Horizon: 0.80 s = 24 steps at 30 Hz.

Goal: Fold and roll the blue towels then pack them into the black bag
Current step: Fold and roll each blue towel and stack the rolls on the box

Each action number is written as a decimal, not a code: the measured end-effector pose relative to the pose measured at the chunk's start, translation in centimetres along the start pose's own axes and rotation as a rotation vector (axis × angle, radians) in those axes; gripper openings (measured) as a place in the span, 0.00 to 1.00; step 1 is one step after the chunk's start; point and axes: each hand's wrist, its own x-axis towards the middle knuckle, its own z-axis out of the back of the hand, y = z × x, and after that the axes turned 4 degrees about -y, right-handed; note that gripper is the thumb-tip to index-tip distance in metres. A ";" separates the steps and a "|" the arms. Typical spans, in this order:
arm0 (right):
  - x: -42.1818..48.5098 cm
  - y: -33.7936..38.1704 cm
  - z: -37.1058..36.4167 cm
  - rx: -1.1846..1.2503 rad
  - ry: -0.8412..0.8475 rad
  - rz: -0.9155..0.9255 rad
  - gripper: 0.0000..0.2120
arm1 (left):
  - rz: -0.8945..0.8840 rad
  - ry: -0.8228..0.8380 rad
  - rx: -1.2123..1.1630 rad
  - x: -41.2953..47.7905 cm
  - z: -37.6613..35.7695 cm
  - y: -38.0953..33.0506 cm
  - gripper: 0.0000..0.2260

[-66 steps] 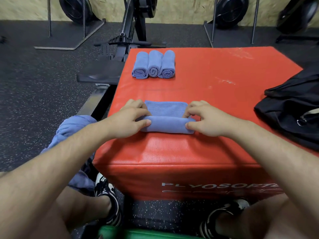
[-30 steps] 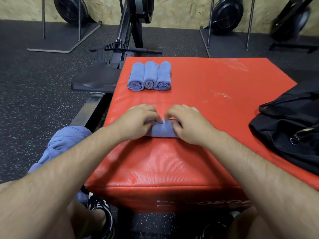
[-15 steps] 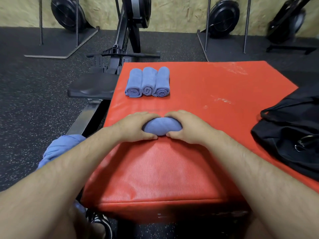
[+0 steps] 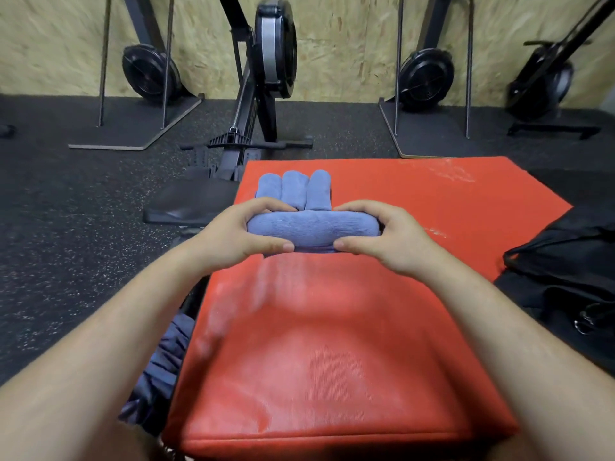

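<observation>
This is a gym. A rowing machine [image 4: 266,71] with a round flywheel stands at the far centre. More rowers [image 4: 426,78] are stored upright against the chipboard wall [image 4: 349,44]. The floor [image 4: 66,227] is black speckled rubber, and a red padded jump box [image 4: 332,361] sits near.

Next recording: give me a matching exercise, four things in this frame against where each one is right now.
Things:
1. rolled towel
2. row of three rolled towels
3. black bag
4. blue cloth heap

Places:
A. on the floor, left of the red box
B. at the red box's right edge
C. gripped by the left hand and the right hand
D. far left of the red box's top

Pairs: 1-C, 2-D, 3-B, 4-A
</observation>
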 end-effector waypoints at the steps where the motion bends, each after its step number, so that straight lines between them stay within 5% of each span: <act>1: 0.1 0.2 -0.1 0.013 -0.001 -0.001 0.20 | 0.006 -0.012 -0.036 0.0 -0.1 -0.1 0.19; 5: 0.2 -0.2 -1.3 -0.050 -0.060 0.021 0.19 | 0.028 -0.080 0.007 0.4 -0.6 0.6 0.21; 10: 0.0 -1.2 -3.1 -0.331 -0.388 0.114 0.20 | 0.122 -0.416 0.227 0.8 -3.1 1.2 0.29; 14: -0.2 -1.3 -5.0 -0.367 -0.493 0.171 0.21 | 0.191 -0.281 -0.175 0.4 -5.9 -1.4 0.20; 19: -1.6 -1.1 -5.9 -0.322 -0.317 0.189 0.26 | 0.321 -0.170 -0.711 0.7 -7.3 -1.9 0.23; 24: -1.5 -0.8 -4.9 -0.064 -0.321 0.065 0.14 | 0.283 -0.141 -0.774 1.9 -7.4 -0.3 0.27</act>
